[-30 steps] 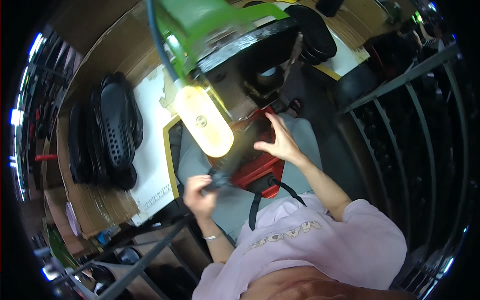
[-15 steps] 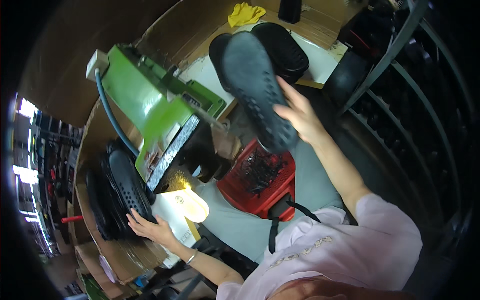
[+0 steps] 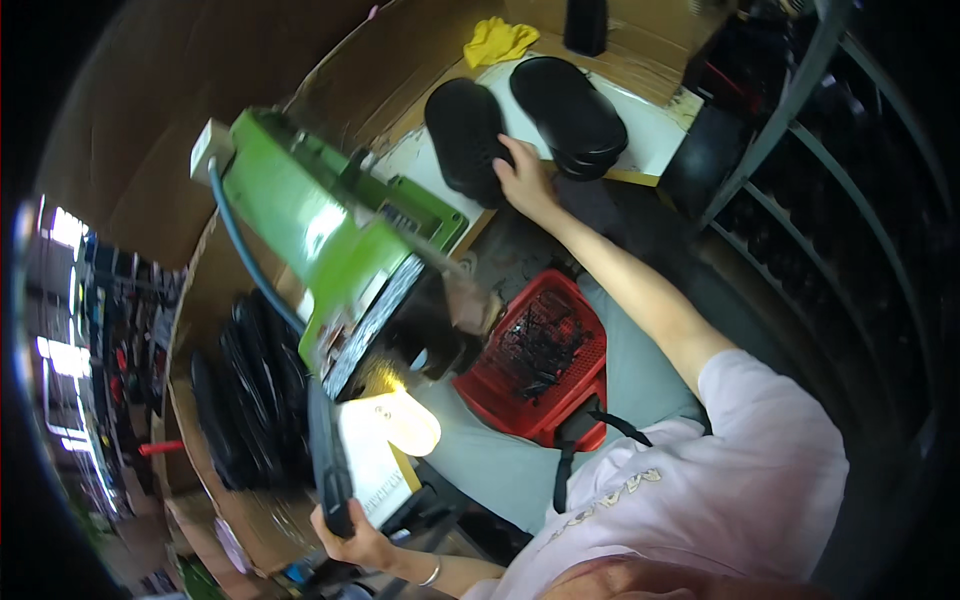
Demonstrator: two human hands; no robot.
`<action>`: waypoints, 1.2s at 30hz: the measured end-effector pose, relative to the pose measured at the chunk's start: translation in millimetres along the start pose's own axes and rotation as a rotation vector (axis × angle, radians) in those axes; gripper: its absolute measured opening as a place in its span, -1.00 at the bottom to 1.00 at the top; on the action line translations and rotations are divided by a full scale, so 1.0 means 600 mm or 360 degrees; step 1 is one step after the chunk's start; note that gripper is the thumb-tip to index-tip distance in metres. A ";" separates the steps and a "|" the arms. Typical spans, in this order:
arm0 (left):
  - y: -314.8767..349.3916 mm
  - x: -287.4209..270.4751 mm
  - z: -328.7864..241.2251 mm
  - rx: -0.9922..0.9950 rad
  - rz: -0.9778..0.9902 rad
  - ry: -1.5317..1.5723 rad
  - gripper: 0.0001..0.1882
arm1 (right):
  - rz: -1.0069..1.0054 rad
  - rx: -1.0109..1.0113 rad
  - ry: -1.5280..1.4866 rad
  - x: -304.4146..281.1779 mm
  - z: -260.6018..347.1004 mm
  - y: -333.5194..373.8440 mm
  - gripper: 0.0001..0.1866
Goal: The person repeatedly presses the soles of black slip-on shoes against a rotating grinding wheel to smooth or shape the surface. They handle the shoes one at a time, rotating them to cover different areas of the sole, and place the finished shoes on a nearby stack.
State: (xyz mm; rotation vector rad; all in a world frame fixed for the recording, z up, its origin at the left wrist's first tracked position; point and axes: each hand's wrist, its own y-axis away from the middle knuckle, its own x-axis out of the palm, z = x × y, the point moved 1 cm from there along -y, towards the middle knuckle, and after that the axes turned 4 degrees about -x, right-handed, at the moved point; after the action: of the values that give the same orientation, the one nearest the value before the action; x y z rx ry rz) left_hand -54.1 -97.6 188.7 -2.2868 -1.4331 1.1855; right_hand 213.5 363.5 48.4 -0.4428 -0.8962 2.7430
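On the left, my left hand [image 3: 358, 540] grips the lower end of a black shoe sole [image 3: 328, 455], which stands on edge beside the machine's lit work plate [image 3: 405, 422]. My right hand [image 3: 525, 180] reaches far forward to another black shoe sole [image 3: 465, 135] lying on the white tabletop. Its thumb and fingers are at that sole's right edge; the fingers' undersides are hidden. A stack of black soles [image 3: 570, 112] lies just to the right of it. The green machine [image 3: 310, 215] stands between my two hands, its lamp shining on the plate.
More black soles [image 3: 255, 400] stand packed in a cardboard box [image 3: 275, 515] at left. A red plastic basket [image 3: 580, 400] with black scraps rests between my legs. A yellow cloth [image 3: 498, 42] lies at the back. Metal rack bars [image 3: 770, 115] rise at right.
My right hand has carried its sole forward and down onto the tabletop. My left hand has taken a sole from the box and drawn it toward me.
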 end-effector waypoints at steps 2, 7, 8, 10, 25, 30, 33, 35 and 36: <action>0.072 -0.012 -0.049 -0.0186 0.0002 0.0127 -0.65 | 0.0297 0.0209 -0.0362 -0.037 0.073 0.095 -0.67; 0.130 0.126 -0.085 -0.0559 0.0765 0.0574 -0.69 | 0.0774 0.1149 -0.1591 -0.174 0.100 0.285 -0.45; 0.143 0.149 -0.080 -0.0499 0.0837 0.0661 -0.68 | 0.0720 0.1244 -0.1770 -0.187 0.104 0.294 -0.38; 0.135 0.187 -0.097 -0.0317 0.0845 0.0838 -0.65 | 0.0455 0.0737 -0.1374 -0.215 0.106 0.264 -0.21; 0.051 0.243 -0.033 -0.0079 0.0660 0.1187 -0.61 | 0.0281 0.0417 -0.0851 -0.176 0.145 0.213 -0.12; 0.055 0.222 0.051 -0.0046 0.0705 0.1389 -0.59 | 0.0297 0.0412 -0.0899 -0.148 0.155 0.253 -0.16; 0.065 0.222 0.102 -0.0117 0.0694 0.1502 -0.59 | 0.0245 0.0308 -0.0899 -0.137 0.173 0.268 -0.24; 0.067 0.230 0.124 -0.0207 0.0705 0.1637 -0.62 | 0.0201 0.0166 -0.0722 -0.133 0.175 0.277 -0.30; 0.070 0.235 0.137 -0.0251 0.0712 0.1704 -0.63 | 0.0178 0.0095 -0.0634 -0.130 0.177 0.281 -0.33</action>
State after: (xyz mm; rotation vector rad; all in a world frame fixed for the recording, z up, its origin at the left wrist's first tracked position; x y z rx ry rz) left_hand -54.5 -22.4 37.7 -2.6943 -0.6241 -0.2035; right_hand 229.5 150.2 44.9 0.0739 -0.8926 3.0096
